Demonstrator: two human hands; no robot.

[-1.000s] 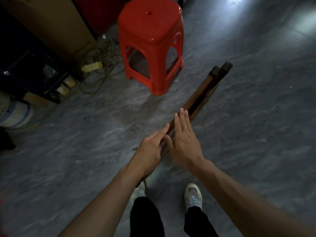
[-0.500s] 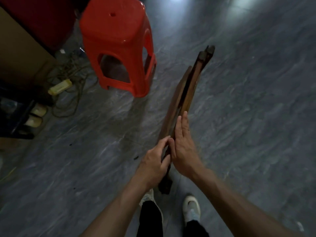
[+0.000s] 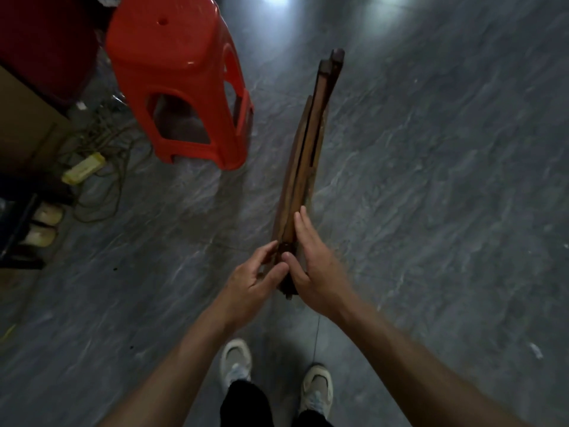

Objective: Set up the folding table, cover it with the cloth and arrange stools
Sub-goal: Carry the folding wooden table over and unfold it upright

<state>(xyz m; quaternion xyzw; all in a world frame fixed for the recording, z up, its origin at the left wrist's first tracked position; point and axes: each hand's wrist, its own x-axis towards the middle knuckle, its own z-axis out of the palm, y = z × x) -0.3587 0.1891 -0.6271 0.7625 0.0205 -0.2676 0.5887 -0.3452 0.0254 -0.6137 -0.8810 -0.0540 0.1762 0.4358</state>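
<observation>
A folded table (image 3: 304, 161) stands on edge, a red stool (image 3: 181, 87) to its left. At its near end the left hand (image 3: 252, 282) pinches, the right hand (image 3: 314, 266) lies flat alongside. Best to part the halves evenly.

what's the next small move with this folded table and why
Probably pry the halves apart: the folded table is closed, edge up, the left hand pinches its near end, and the right hand lies flat against its other side.

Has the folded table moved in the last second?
Yes. The folded table apparently moved forward: its far end, once level with the base of the red stool, now reaches well past it.
</observation>
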